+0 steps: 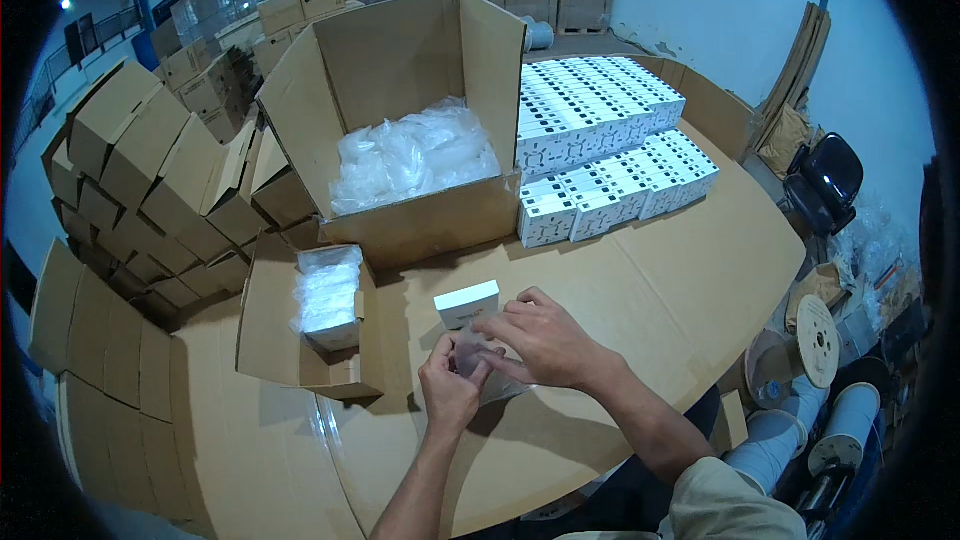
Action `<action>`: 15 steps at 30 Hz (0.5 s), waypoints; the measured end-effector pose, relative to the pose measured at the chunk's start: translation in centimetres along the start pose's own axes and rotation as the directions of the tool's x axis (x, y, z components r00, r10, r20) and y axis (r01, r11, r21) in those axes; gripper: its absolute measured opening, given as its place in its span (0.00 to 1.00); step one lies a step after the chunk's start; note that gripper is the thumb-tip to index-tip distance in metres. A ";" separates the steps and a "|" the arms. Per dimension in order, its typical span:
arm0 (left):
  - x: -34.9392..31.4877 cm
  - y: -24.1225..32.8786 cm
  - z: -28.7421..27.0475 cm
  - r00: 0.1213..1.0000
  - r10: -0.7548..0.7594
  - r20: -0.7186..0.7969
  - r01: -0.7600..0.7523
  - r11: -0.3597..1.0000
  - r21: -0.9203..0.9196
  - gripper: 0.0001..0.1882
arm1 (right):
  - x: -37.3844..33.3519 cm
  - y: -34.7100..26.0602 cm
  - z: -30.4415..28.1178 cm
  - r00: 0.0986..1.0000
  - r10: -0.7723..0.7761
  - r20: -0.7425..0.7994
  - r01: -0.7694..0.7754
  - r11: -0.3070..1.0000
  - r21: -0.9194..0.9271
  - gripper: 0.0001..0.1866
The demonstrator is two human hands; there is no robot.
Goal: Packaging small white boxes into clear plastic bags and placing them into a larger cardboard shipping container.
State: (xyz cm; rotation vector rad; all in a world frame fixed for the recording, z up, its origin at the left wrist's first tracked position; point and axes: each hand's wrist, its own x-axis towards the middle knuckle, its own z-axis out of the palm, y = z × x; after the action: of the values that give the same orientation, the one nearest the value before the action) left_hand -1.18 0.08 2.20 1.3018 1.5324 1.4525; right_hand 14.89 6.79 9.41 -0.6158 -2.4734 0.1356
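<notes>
Between my two hands is a clear plastic bag (pixel 494 388), its mouth pinched by the fingers of both. My left hand (pixel 450 387) is closed on the bag's left edge. From the right, my right hand (pixel 543 340) grips the bag near its top with bent fingers. Just beyond them a small white box (pixel 467 304) stands on the cardboard-covered table. To the left, an open small carton (pixel 369 345) holds a row of white boxes wrapped in clear plastic (pixel 329 290).
A large open carton (pixel 420 230) full of clear plastic bags (pixel 415 158) stands behind. Stacked white boxes (pixel 600 110) fill the back right. Open brown cartons (pixel 160 170) are piled at left. Beyond the table's right edge are large spools (pixel 818 340) and a black chair (pixel 828 180).
</notes>
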 end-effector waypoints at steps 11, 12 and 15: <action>-0.4 -1.0 -0.2 0.967 -0.064 0.247 0.075 0.997 -0.035 0.20 | 1.3 -0.3 -2.0 0.941 0.128 0.313 -0.181 0.973 0.146 0.12; -0.5 -1.3 -0.3 0.962 -0.048 0.268 0.070 0.995 -0.074 0.19 | 1.5 -0.5 -2.3 0.940 0.112 0.322 -0.191 0.955 0.226 0.13; -0.4 -1.1 -0.2 0.937 -0.133 0.322 0.172 0.981 -0.095 0.19 | 1.3 -0.5 -2.0 0.955 0.104 0.279 -0.184 0.942 0.280 0.14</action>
State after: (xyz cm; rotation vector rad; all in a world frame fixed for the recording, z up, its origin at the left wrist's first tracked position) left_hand -1.47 -0.29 1.08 1.2433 1.2837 1.1575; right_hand 14.85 6.85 11.88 -0.6811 -2.5776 0.6827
